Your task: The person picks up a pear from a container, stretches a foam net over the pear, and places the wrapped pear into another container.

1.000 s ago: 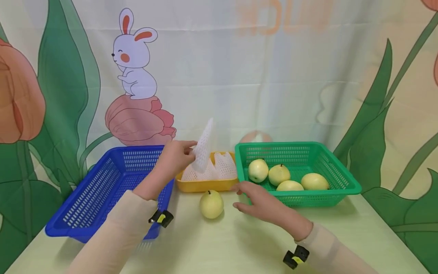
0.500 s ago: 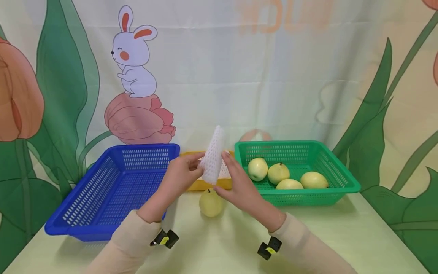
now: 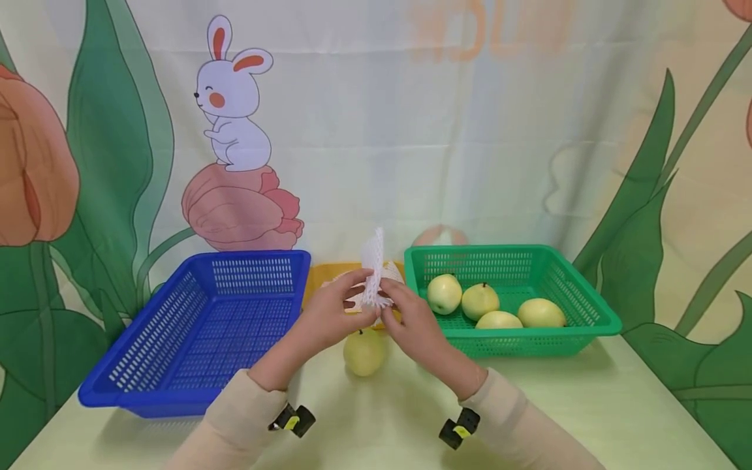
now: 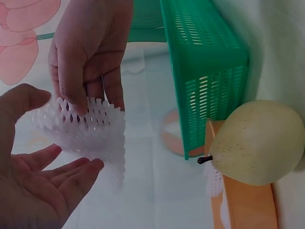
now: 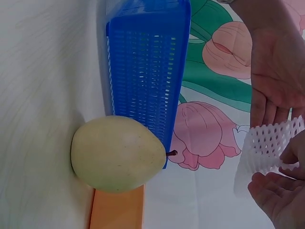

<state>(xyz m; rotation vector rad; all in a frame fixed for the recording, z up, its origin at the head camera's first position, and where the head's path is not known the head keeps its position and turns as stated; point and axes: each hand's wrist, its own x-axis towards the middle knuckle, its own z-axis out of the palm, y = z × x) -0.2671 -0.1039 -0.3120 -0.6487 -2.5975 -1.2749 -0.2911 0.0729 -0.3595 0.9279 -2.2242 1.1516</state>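
Note:
A white foam fruit net (image 3: 376, 274) is held up between both hands, above a pale yellow pear (image 3: 363, 354) on the table. My right hand (image 3: 414, 323) pinches the net's open rim; in the left wrist view its thumb (image 4: 76, 100) lies at the mouth of the net (image 4: 90, 129). My left hand (image 3: 331, 313) touches the net from the other side, with fairly straight fingers (image 4: 78, 179) against it and the thumb standing apart from them. The net's pointed end is upward in the head view. Behind the hands, more foam nets lie in a yellow tray (image 3: 317, 277), partly hidden.
On the left stands a blue basket (image 3: 200, 326) with nothing seen in it. A green basket (image 3: 511, 343) to the right contains several pears (image 3: 540, 313). A printed cloth (image 3: 470, 163) hangs behind the table.
My left hand brought the foam net rightward and down from over the yellow tray. My right hand came in from the right and took hold of its rim. The pear on the table stayed put.

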